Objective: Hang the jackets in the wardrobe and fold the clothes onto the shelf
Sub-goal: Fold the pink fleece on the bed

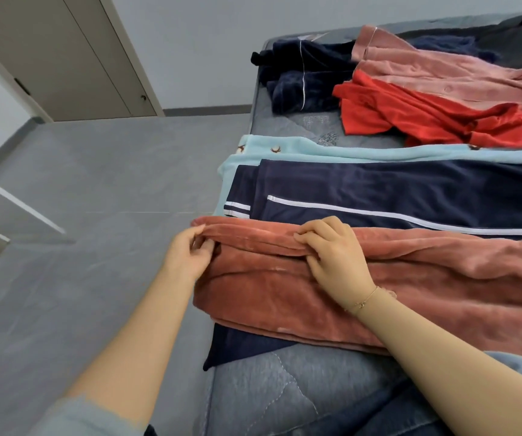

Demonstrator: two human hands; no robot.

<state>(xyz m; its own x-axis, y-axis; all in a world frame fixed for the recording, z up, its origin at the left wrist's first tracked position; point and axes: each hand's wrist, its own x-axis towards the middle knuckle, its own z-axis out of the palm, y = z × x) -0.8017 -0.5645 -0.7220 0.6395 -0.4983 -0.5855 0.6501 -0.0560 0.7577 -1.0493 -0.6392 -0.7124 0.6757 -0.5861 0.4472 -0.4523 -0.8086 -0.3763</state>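
A rust-coloured fleece garment (pixel 410 287) lies stretched across the near part of the bed (pixel 284 391). My left hand (pixel 190 256) pinches its upper edge at the left end, by the bed's side. My right hand (pixel 335 253) grips the same folded edge a little further right, fingers curled over it. Beyond it lie navy trousers with a white stripe (pixel 395 193) on a light blue fleece piece (pixel 284 146). Further back are a red garment (pixel 426 118), a pink garment (pixel 442 64) and a dark navy fleece garment (pixel 300 77).
Grey tiled floor (pixel 96 199) spreads to the left of the bed. A beige closed door (pixel 74 55) stands at the far left wall. A white panel edge (pixel 11 206) juts in at the left. A dark navy cloth (pixel 240 347) pokes out under the rust garment.
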